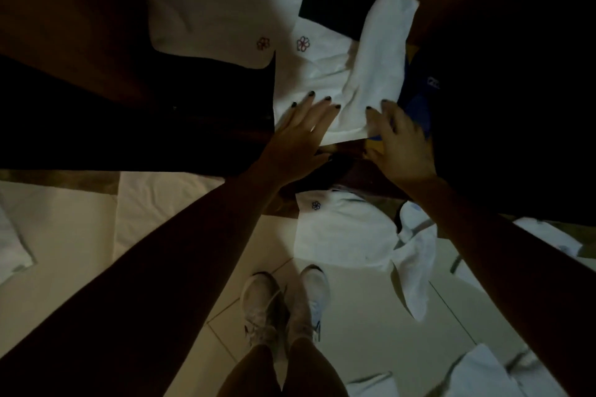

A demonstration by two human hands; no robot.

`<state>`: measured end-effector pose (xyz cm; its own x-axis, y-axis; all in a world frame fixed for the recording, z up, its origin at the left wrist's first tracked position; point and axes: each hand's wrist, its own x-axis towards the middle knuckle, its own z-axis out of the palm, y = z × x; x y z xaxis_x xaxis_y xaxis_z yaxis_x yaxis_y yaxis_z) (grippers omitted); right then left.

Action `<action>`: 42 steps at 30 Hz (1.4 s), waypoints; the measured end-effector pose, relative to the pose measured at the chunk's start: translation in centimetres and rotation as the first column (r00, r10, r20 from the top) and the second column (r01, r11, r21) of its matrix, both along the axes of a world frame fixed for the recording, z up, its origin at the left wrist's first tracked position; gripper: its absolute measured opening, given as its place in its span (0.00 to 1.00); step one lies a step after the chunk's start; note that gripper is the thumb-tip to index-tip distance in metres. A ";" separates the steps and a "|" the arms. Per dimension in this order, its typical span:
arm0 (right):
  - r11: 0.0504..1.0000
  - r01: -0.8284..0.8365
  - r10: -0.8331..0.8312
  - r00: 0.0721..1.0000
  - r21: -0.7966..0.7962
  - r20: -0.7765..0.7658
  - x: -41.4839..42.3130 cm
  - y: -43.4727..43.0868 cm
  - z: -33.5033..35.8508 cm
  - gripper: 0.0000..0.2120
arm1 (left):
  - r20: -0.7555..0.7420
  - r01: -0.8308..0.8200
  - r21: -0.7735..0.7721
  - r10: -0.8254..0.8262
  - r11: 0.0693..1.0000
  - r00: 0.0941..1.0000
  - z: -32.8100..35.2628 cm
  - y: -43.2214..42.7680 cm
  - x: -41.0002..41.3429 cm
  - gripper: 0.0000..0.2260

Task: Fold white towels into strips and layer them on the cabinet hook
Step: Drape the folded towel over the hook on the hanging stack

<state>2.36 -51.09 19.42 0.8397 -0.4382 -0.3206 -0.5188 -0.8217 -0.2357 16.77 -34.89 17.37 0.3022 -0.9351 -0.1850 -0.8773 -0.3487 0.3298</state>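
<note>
**White towel (322, 80) on the dark wooden counter (90, 16), under both my hands.**

My left hand (300, 135) lies flat on its near left part, fingers spread. My right hand (401, 142) covers the near right corner with fingers bent; I cannot tell whether it pinches or only presses. A folded white strip (383, 42) lies along the towel's right side, and a flower mark (302, 43) sits near its far left corner. A second towel (209, 0) lies just beside it, farther left. A blue thing (419, 103) is at the right edge. A third towel (338, 232) hangs below the counter front. Below are the pale tiled floor (364, 309), my white shoes (285, 303) and more towels (483, 371) on the floor. The room is dim.
</note>
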 end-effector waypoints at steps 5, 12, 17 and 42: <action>1.000 -0.026 0.028 0.971 -0.011 0.237 1.2 -1.5 -2.4 0.18 | 0.123 -0.017 -0.156 0.037 0.988 0.992 -3.5 -1.4 -0.6 0.37; 0.966 -0.240 0.214 0.950 0.094 0.228 1.1 -3.5 0.5 0.12 | 0.092 -0.023 -0.027 0.026 0.999 0.995 -1.5 -3.0 -0.4 0.33; 0.945 -0.061 0.010 0.987 0.323 0.159 0.1 -1.0 5.1 0.13 | -0.222 -0.022 0.048 0.032 0.999 0.975 2.5 -2.4 0.0 0.19; 0.501 0.338 -0.786 0.563 0.797 0.255 -5.8 16.2 53.6 0.06 | -0.609 -0.514 -0.185 0.313 0.838 0.729 50.6 12.6 -5.6 0.08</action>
